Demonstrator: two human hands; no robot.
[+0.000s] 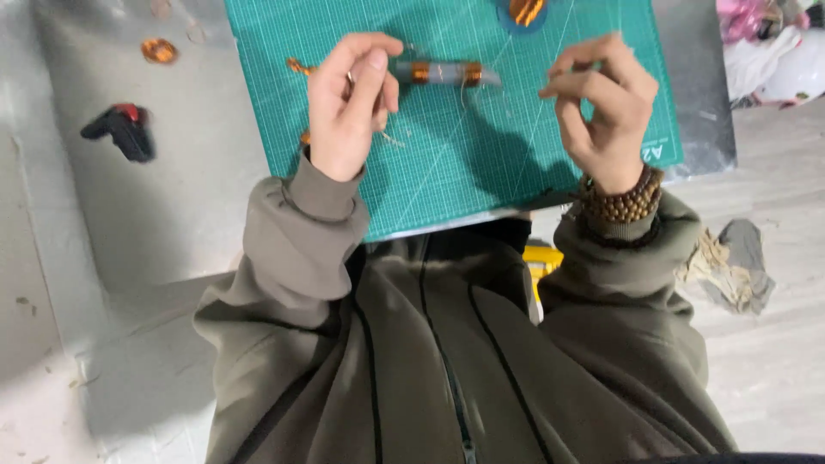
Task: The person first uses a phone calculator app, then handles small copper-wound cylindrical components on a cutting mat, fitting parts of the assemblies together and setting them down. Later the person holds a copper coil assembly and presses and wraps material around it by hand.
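My left hand [348, 103] grips one end of a clear tube [447, 74] wound with two bands of copper wire, held just above a green cutting mat [455, 163]. My right hand [601, 103] hovers to the tube's right, thumb and fingers pinched together, seemingly on a thin wire that is too fine to see clearly. A wooden bead bracelet [627, 202] sits on my right wrist. Loose bits of copper wire [298, 66] lie on the mat beside my left hand.
A copper coil on a blue disc [524, 10] sits at the mat's far edge. On the grey table at left lie a small copper coil [159, 51] and a black and red tool [125, 129]. A crumpled rag [730, 262] lies on the floor at right.
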